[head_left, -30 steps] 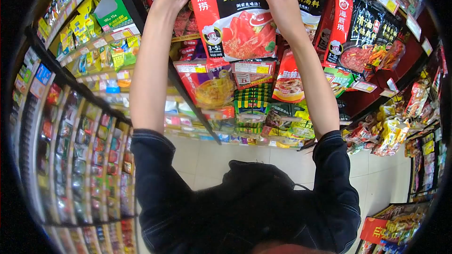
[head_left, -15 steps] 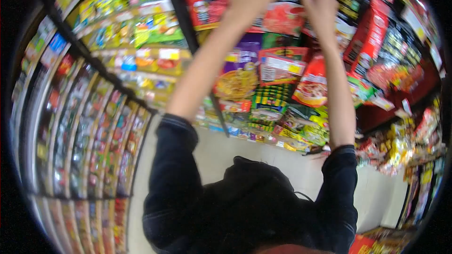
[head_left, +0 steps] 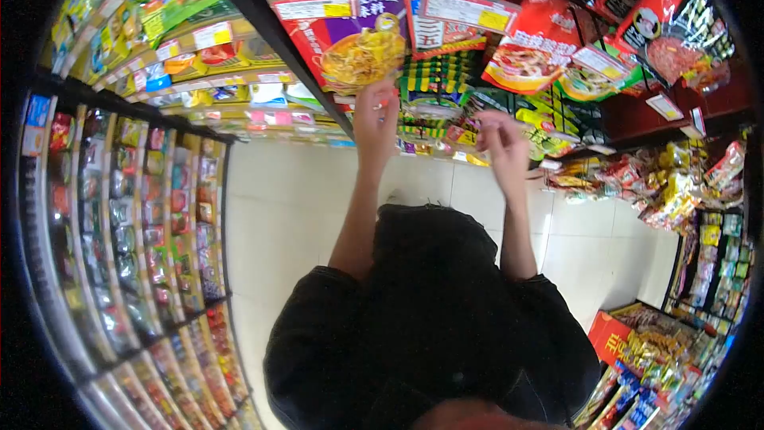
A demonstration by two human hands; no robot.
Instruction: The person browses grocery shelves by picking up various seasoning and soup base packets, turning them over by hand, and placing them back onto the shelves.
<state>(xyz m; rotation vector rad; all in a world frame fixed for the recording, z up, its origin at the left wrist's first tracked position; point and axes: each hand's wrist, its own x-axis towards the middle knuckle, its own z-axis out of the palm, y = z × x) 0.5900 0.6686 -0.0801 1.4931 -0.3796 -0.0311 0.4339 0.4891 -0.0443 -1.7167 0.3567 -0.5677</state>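
Observation:
My left hand (head_left: 376, 123) is raised just below a purple and red seasoning packet (head_left: 362, 48) hanging on the rack. Its fingers are loosely bent and apart, and I see nothing held in it. To the right, my right hand (head_left: 503, 143) hovers in front of the lower packets, with fingers half curled, apart and no item in them. Above and between the hands hang a red and white packet (head_left: 446, 44) behind a price tag (head_left: 468, 9), and small green and yellow packets (head_left: 438, 76). A red packet (head_left: 532, 52) with a food picture hangs above my right hand.
Shelves of small packaged goods (head_left: 135, 215) run along the left. A dark rack post (head_left: 267, 20) stands at upper left. More bagged snacks (head_left: 668, 183) hang at right, above a red display box (head_left: 617, 338). Pale floor tiles (head_left: 274, 215) show around my body.
Both hands have come down from the black and red packets on the upper rack, closer to my body. The view has shifted, so the floor and lower packets show more.

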